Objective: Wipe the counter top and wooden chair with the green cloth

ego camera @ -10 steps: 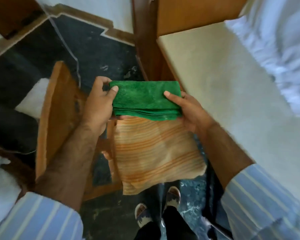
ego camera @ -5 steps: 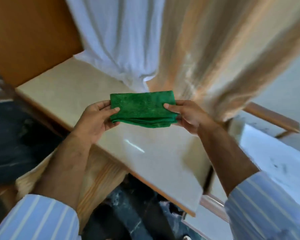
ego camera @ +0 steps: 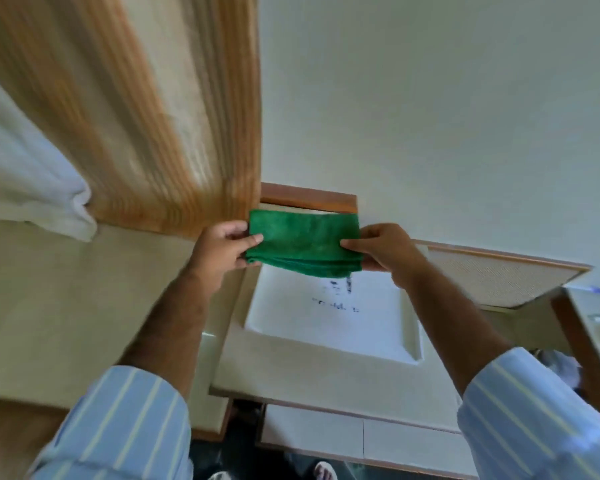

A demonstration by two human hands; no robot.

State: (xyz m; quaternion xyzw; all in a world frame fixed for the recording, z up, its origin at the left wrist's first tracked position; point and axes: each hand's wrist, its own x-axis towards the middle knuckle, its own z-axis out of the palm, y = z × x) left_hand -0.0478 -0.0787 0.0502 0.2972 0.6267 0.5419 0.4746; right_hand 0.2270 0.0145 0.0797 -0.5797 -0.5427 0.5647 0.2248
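A folded green cloth (ego camera: 303, 242) is held in the air at the middle of the head view, stretched flat between both hands. My left hand (ego camera: 220, 247) pinches its left end and my right hand (ego camera: 383, 249) pinches its right end. Below the cloth lies the cream counter top (ego camera: 326, 372), with a white recessed panel (ego camera: 326, 317) that carries dark smudges. A second cream surface (ego camera: 66, 306) spreads to the left. The wooden chair is out of view.
An orange-and-cream striped curtain (ego camera: 146, 116) and a white curtain (ego camera: 32, 188) hang at the upper left. A plain white wall (ego camera: 447, 98) rises behind the counter. A wood-framed beige panel (ego camera: 499, 275) sits at the right. My feet show at the bottom edge.
The view has swung from the chair and floor, across the left counter, to the counter with the white panel. Both hands kept the same grip on the cloth throughout.
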